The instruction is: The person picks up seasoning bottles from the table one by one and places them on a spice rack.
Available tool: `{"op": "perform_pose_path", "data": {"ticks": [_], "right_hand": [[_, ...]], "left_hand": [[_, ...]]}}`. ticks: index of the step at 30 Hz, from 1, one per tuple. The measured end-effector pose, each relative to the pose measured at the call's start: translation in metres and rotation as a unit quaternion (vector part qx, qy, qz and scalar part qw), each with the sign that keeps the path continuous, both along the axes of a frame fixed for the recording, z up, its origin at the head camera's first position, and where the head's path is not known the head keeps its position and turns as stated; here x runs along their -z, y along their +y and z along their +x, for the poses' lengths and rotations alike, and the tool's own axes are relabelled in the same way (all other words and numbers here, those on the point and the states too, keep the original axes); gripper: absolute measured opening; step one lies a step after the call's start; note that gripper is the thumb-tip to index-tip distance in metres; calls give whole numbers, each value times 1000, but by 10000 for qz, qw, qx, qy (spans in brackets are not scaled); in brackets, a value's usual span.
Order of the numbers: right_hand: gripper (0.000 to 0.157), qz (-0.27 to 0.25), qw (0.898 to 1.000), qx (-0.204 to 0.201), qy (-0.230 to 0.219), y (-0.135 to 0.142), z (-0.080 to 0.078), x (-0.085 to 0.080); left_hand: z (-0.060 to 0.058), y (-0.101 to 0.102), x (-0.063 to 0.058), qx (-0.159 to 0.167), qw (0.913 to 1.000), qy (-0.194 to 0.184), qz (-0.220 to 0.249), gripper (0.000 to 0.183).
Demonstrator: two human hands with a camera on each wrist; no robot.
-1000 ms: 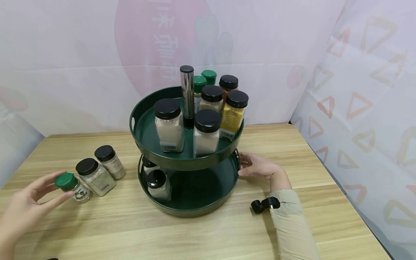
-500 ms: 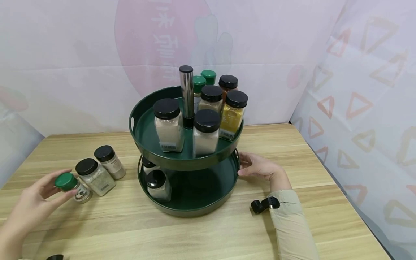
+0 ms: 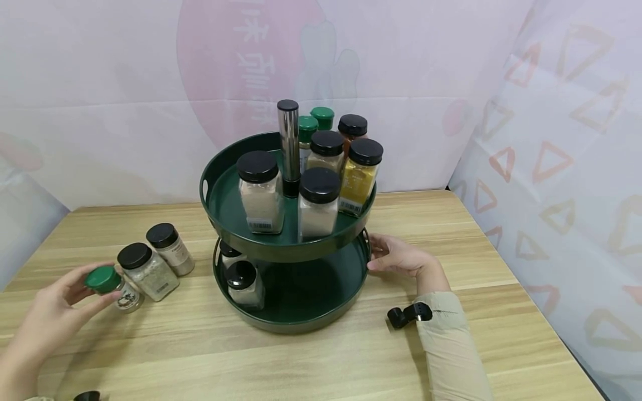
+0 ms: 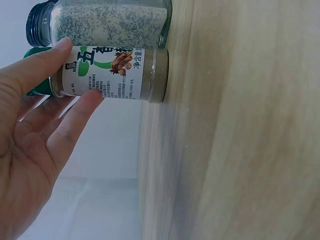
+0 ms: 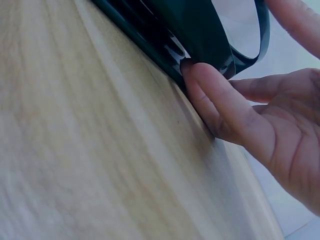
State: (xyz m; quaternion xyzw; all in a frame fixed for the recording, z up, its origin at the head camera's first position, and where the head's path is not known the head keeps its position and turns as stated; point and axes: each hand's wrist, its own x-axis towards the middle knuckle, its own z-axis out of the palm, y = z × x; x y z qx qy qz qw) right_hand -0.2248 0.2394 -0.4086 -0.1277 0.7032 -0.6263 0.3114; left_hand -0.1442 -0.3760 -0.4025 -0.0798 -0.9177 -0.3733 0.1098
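Observation:
My left hand (image 3: 60,309) grips a small spice jar (image 3: 127,298) with a green cap, thumb and fingers on either side of its upper part. In the left wrist view this spice jar (image 4: 112,75) has a white printed label and brown powder, and its base is at the tabletop. Directly beside it stands a square black-capped jar (image 3: 150,275) of pale flakes. At the right, my right hand (image 3: 401,259) holds the lower rim of a dark green two-tier tray (image 3: 281,253); the right wrist view shows fingers against the tray wall (image 5: 195,35), some fingertips hidden.
A round black-capped jar (image 3: 173,250) stands behind the flakes jar. Several spice jars, among them a yellow one (image 3: 357,181), stand on the upper tier around a metal post (image 3: 288,142). The lower tier holds a black-capped jar (image 3: 246,287) and another partly hidden behind it.
My left hand has shifted slightly right and its fingers have come further round the green-capped spice jar. The jar, the tray and my right hand look unmoved.

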Motion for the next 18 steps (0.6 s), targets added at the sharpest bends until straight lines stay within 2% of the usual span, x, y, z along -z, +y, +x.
{"op": "perform_pose_path", "data": {"ticks": [6,18], "right_hand": [[91,3,10000,-11,1,-1,0,0],[92,-20,10000,-9,-41,-1,1,-2]], "left_hand": [[3,3,-3,29,10000,70,28,61],[10,6,-10,-130,9995,261,-143,59]]}}
